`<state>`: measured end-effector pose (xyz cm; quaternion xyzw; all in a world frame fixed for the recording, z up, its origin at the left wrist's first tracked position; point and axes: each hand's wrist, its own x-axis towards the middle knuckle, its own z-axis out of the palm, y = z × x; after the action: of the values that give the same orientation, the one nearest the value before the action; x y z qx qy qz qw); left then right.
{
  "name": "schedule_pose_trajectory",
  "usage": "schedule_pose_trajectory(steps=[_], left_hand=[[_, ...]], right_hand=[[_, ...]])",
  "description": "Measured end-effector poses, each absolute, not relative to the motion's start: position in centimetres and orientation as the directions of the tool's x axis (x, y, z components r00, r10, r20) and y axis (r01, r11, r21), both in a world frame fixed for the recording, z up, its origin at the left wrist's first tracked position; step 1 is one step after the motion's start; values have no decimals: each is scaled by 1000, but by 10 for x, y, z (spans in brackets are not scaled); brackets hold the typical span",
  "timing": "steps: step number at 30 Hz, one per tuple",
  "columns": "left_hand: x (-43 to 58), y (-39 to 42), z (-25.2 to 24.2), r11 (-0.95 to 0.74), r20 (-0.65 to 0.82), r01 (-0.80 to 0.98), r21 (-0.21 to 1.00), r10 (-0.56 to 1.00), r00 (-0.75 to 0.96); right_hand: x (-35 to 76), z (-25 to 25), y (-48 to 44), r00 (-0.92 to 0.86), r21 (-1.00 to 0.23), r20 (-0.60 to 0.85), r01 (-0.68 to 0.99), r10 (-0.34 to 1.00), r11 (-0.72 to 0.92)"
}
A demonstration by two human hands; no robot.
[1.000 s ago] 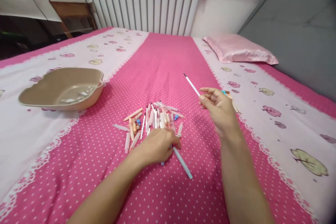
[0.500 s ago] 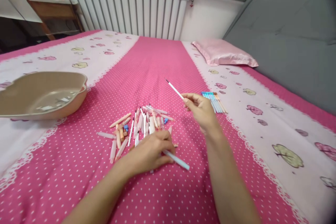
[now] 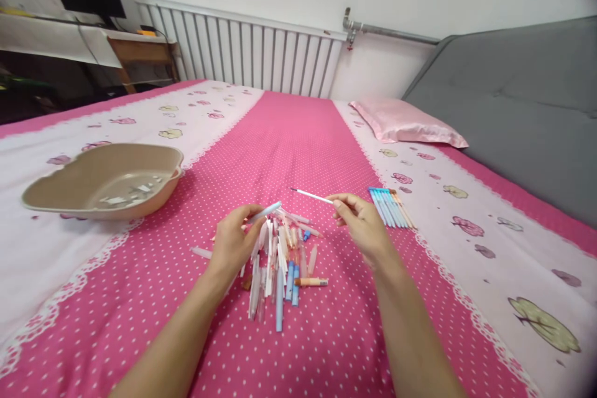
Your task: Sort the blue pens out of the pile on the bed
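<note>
Person seated on the bed, both forearms stretched out over the pink dotted sheet.

Left hand: fingers closed round a pale blue barrel, held by its lower end, the free end raised clear of the sheet and slanting up to the right. The hand sits at the left edge of the pile of pen parts.

Right hand: thumb and fingertips pinched on a white refill — thin, dark-tipped, near level, its tip pointing left toward the barrel. The two pieces are near each other but apart; both are above the far end of the pile.

The pile lies on the sheet between the two wrists: white, pink, peach and blue tubes, mostly lengthwise toward the person. An orange-ended piece lies crosswise at its right edge.

Just right of the right hand, a row of blue pens lies side by side at the border of the pink and pale strips of the sheet.

Beige basin stands well to the left on the pale strip — a few small pale pieces rest in its bottom.

Further off: pink pillow against the grey headboard, white radiator on the far wall, wooden desk at far left.
</note>
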<state>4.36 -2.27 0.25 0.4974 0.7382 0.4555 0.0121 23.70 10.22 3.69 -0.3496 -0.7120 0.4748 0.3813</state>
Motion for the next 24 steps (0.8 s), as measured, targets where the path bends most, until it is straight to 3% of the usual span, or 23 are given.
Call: schedule_pose_trajectory(steps=[24], left_hand=[[44,-25,3,22,511,771,636,737,-442]], right_hand=[[239,46,93,-431,-943,236,117,871,313]])
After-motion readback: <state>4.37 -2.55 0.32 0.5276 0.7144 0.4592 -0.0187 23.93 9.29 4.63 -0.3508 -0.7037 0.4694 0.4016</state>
